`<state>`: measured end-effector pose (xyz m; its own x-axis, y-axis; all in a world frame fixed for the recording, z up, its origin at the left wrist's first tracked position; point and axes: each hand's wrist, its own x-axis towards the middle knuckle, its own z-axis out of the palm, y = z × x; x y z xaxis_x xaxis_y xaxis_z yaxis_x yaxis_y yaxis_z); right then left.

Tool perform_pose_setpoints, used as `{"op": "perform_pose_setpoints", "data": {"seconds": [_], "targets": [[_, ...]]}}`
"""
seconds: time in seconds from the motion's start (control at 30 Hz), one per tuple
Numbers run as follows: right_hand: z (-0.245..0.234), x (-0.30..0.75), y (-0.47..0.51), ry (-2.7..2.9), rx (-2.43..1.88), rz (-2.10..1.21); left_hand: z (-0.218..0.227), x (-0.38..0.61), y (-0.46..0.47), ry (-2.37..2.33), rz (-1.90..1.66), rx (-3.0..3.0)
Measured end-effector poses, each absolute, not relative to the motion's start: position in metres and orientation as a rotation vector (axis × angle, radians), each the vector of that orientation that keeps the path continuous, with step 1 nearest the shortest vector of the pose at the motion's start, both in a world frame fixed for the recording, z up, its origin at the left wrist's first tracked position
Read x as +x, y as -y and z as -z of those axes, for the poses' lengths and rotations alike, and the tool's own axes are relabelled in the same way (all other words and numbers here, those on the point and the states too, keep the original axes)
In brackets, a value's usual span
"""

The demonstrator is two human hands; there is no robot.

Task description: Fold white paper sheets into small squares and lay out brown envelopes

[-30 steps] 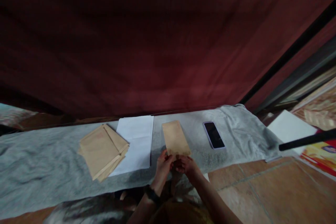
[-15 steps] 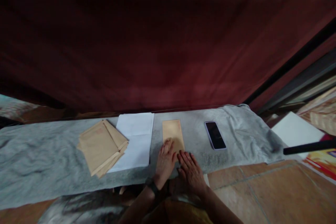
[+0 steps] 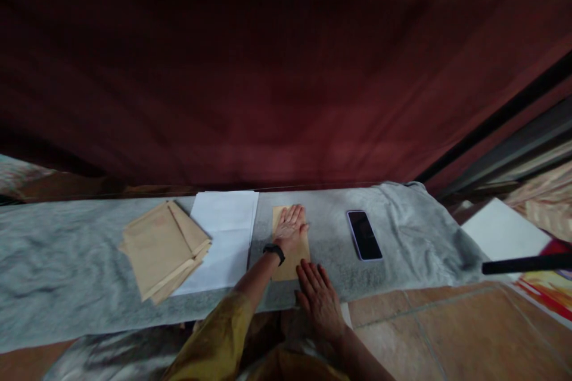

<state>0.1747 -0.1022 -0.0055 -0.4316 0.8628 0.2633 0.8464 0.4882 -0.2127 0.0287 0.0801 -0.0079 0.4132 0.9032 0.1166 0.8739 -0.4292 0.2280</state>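
A brown paper envelope (image 3: 286, 268) lies flat on the grey cloth in front of me. Across its far half my left hand (image 3: 290, 226) is laid flat, fingers stretched out and pointing away; a dark band circles that wrist. My right hand (image 3: 319, 297) rests palm down at the envelope's near right corner, its fingers extended, fingertips at or touching the edge. Neither hand grips anything. To the left, a fanned pile of brown envelopes (image 3: 161, 244) partly covers a stack of white paper sheets (image 3: 227, 238).
A phone (image 3: 364, 235) with a dark screen lies right of the envelope on the grey cloth (image 3: 415, 238). A dark red curtain (image 3: 286, 71) hangs behind. A black bar (image 3: 527, 264) and a white flat sheet (image 3: 504, 229) are at the right, above tiled floor (image 3: 429, 327).
My left hand has slid forward along the envelope to its far end. My right hand stays near the near right corner. The view has shifted slightly.
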Motion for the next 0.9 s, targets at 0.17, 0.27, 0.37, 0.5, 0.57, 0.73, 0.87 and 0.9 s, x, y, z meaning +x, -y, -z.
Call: {"op": "perform_pose_setpoints", "data": {"seconds": [0.17,0.27,0.37,0.5,0.57,0.73,0.87,0.9], "targets": [[0.008,0.175,0.101,2.412,-1.394,-0.044,0.014,0.022,-0.052,-1.428,-0.319,2.631],[0.007,0.175,0.102,2.402,-1.39,-0.067,0.015,0.018,-0.03,-1.372,-0.329,2.666],[0.007,0.178,0.102,2.353,-1.374,-0.194,0.012,0.013,-0.013,-1.317,-0.335,2.699],[0.013,0.188,0.095,2.122,-1.359,-0.45,0.006,0.004,0.007,-1.27,-0.344,2.729],[0.016,0.192,0.085,1.979,-1.386,-0.508,0.004,0.0,0.019,-1.251,-0.339,2.748],[0.019,0.187,0.036,2.085,-1.386,-0.4,0.003,-0.009,0.051,-1.147,-0.315,2.797],[0.02,0.166,-0.004,2.309,-1.438,-0.193,0.003,-0.014,0.065,-1.059,-0.279,2.816],[0.02,0.161,-0.012,2.325,-1.469,-0.149,0.003,-0.016,0.066,-1.043,-0.273,2.824]]}}
